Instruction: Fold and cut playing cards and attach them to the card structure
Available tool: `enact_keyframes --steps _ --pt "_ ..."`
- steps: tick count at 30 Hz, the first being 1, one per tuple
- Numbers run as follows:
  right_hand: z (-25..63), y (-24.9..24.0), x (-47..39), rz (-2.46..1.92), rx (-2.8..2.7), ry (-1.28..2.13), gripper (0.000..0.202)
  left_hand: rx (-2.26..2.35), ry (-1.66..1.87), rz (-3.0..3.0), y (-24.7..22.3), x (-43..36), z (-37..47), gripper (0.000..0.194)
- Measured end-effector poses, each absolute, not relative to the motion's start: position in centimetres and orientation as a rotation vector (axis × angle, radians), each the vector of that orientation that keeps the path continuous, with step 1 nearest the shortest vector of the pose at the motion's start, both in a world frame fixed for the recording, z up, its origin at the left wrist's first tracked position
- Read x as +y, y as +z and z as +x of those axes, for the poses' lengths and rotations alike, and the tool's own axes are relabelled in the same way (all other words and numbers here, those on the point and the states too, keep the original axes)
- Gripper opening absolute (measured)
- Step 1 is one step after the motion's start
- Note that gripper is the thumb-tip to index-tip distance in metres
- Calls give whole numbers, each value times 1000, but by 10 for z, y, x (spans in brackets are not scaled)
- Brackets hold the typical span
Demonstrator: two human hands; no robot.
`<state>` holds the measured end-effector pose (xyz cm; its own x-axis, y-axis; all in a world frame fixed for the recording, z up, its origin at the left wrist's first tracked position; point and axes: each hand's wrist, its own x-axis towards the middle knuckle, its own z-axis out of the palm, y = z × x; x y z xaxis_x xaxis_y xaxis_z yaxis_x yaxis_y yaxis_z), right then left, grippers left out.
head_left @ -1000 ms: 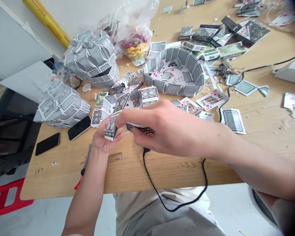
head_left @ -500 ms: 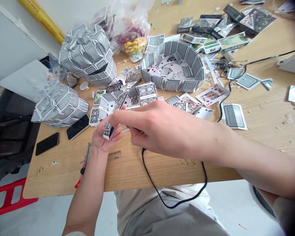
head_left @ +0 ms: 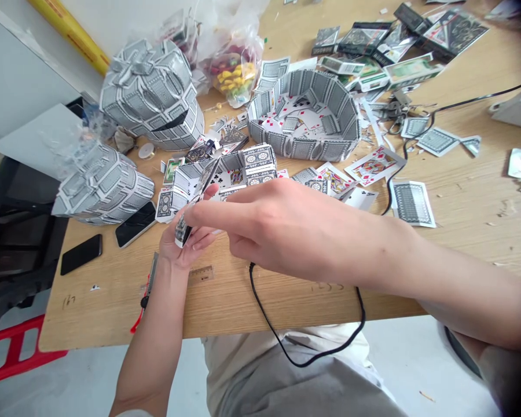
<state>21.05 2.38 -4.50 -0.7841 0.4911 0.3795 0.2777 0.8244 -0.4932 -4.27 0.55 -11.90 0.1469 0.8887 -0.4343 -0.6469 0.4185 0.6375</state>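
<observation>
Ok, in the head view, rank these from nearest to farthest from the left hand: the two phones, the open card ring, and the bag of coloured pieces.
From the left hand:
1. Light-edged phone, just to its left on the table.
2. Black phone, farther left near the table edge.
3. Open card ring, up and to the right.
4. Bag of coloured pieces, at the far back.

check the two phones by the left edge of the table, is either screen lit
No, both phones lie flat with dark screens on the table.
</observation>
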Motion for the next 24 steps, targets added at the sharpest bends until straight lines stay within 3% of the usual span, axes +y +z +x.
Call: enact_keyframes --steps 9,19,24 --pt "212 -41 23 -593 -2508 633 42 872 1100 434 -121 5 -45 24" --pt "214 -38 23 -622 -2481 711 47 853 1073 587 -117 5 -43 51" --pt "226 -23 27 -566 -2341 1018 32 783 1074 643 -112 6 -41 28"
